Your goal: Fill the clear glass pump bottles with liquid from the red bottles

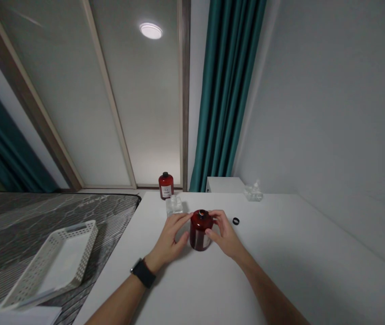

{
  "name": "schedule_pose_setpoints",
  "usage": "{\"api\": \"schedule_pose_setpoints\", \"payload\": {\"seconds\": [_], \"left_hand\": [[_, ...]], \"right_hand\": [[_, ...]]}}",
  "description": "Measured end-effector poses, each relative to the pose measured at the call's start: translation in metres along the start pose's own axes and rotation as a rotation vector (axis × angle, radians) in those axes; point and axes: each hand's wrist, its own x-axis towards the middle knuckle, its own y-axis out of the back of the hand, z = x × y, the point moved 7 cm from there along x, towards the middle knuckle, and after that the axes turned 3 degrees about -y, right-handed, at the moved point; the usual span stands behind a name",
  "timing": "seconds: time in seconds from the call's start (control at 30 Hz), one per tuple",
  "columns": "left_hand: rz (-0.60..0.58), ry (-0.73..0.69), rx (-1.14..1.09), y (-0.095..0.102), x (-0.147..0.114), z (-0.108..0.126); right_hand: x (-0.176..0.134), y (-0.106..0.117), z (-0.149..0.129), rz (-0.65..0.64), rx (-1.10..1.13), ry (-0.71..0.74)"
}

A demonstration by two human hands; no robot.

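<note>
A dark red bottle (pixel 199 237) with an uncapped neck stands upright on the white table, in front of me. My right hand (pixel 224 234) grips its right side, thumb in front and fingers round the back of the shoulder. At the left side is my left hand (pixel 172 237), fingers stretched out and apart, the fingertips at the bottle's shoulder; whether they press on it I cannot tell. A small black ring-shaped cap (pixel 236 221) lies right of the bottle. Just behind my left hand sits a clear glass bottle (pixel 174 205), partly hidden by the fingers.
Another red bottle (pixel 166 187), black-capped and labelled, stands at the table's (pixel 199 289) far left edge. A second clear bottle (pixel 253 193) is at the back right. To the left, a white perforated basket (pixel 86 259) rests on a grey patterned surface. A white box (pixel 224 184) stands beyond the far edge.
</note>
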Motion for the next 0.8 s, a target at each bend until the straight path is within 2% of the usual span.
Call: {"api": "schedule_pose_setpoints", "payload": {"seconds": [0.2,0.5,0.8], "left_hand": [[-0.009,0.059,-0.077,-0.002,0.003,-0.002],[0.029,0.186,-0.224,-0.011,-0.002,-0.011],[0.036,0.207,-0.232,-0.011,-0.002,-0.008]], "right_hand": [[0.002,-0.002,-0.007,-0.051,0.044,-0.002],[-0.002,-0.008,-0.003,0.010,-0.020,0.002],[-0.001,-0.004,-0.016,-0.005,-0.050,0.055]]}}
